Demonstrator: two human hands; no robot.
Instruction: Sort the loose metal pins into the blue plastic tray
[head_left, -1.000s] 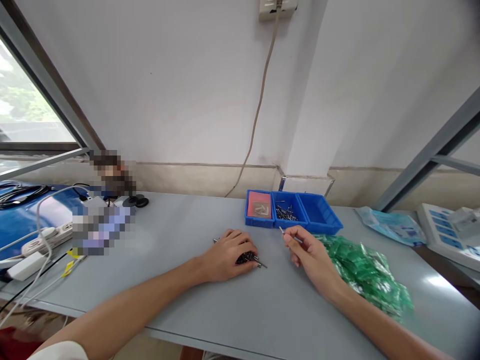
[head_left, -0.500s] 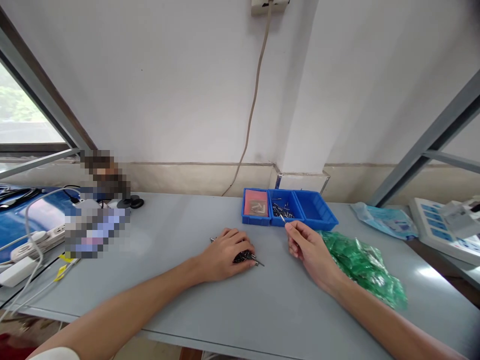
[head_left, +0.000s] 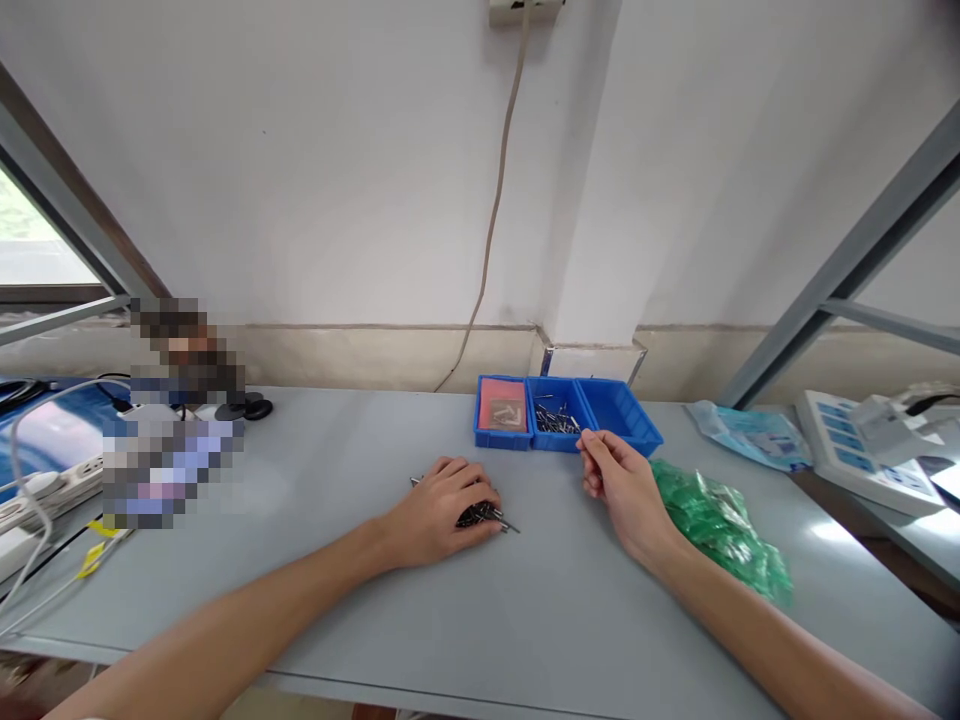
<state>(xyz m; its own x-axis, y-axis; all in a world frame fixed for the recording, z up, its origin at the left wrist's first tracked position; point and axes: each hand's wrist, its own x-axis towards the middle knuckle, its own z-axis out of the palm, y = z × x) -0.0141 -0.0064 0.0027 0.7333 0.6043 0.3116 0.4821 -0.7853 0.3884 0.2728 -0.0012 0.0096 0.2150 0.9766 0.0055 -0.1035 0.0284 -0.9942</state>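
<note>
On the table, my left hand [head_left: 442, 512] is curled around a heap of thin, dark metal pins [head_left: 480, 514]. Some pin ends poke out past the thumb and behind the hand. My right hand [head_left: 619, 485] is in a pinch at the front edge of the middle blue bin [head_left: 555, 442]; whether a pin is between its fingertips cannot be made out. Loose pins [head_left: 556, 418] of the same kind lie in that bin. The left blue bin [head_left: 502, 440] holds a pink sheet and a small clear bag. To the right is another blue bin [head_left: 622, 410] with nothing visible in it.
Crumpled green plastic [head_left: 724, 530] lies beside my right forearm. Further right are a blue packet [head_left: 750, 437] and a white power strip [head_left: 862, 450]. Cables, another power strip [head_left: 52, 490] and black round pieces [head_left: 257, 409] sit at the left. A wall stands behind the table.
The pin that showed in my right fingertips is no longer visible there. That hand has moved slightly relative to the middle bin. My left hand stays on its heap; the view has shifted a little.
</note>
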